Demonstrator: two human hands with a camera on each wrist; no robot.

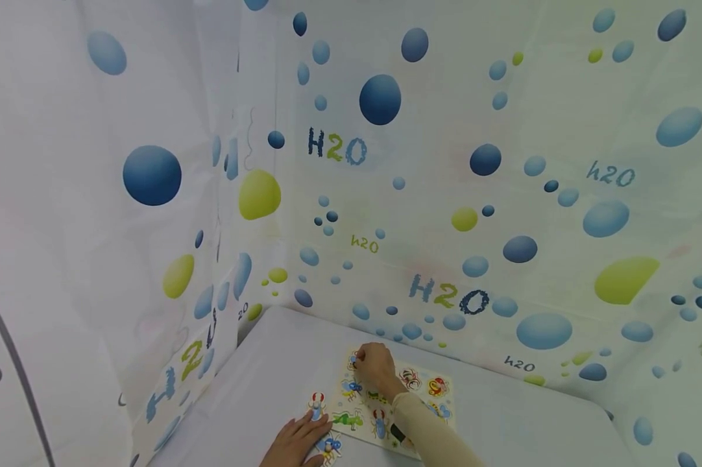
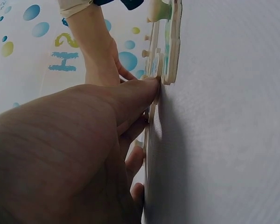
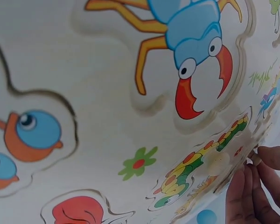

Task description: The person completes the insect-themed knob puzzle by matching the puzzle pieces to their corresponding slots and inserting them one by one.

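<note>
A wooden knob puzzle board (image 3: 98, 112) with colourful insect pictures lies on the white table. At its far left corner my right hand (image 1: 374, 368) pinches a small wooden knob (image 3: 255, 157) between thumb and fingertips; the fingers mostly hide the piece under it. My left hand (image 1: 297, 441) rests at the board's near left corner, fingers extended, touching loose pieces. Just beyond its fingertips lies a loose beetle piece (image 1: 316, 406) with red pincers. Beside its thumb is a blue fly piece (image 1: 329, 446). A caterpillar piece (image 3: 196, 168) with a knob sits in the board.
The white table (image 1: 538, 428) extends to both sides of the board. Behind it and at the left hang white curtains (image 1: 433, 194) printed with blue and green dots and H2O lettering. My right forearm (image 1: 433, 431) in a pale sleeve crosses over the board's right part.
</note>
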